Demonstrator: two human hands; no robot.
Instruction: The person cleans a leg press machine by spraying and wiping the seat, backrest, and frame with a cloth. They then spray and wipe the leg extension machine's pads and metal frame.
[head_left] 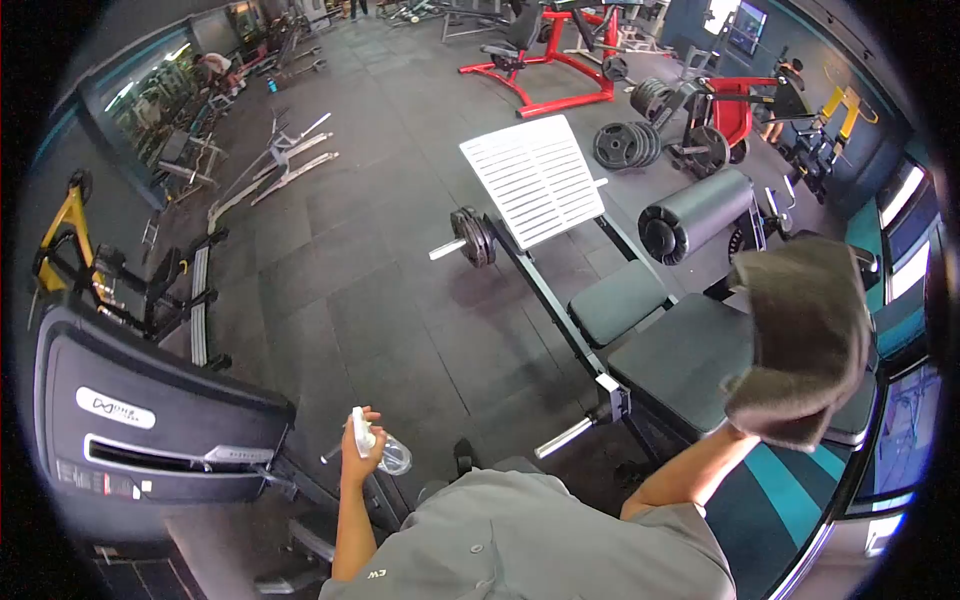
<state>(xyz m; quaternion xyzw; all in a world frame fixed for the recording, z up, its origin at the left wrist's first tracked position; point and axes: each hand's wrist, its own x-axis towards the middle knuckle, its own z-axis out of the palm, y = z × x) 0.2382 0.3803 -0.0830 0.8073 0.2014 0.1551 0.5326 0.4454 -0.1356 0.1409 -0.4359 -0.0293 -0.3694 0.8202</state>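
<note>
My left hand (362,440) is wrapped round the white top of a clear spray bottle (393,457), low at the centre-left. On the right, a dark brown-grey cloth (805,335) hangs over my right hand, whose fingers it hides; only the wrist and forearm show below it. The cloth is over or in front of the padded bench (690,355) of a leg press machine; whether they touch is unclear. The machine's white slatted footplate (537,180) stands beyond the bench.
A black machine panel (160,420) stands at the left. Weight plates (473,238) sit on the leg press's side bar, and a black roller pad (697,215) is at its right. Red-framed machines (565,105) stand farther back. Other people are in the distance.
</note>
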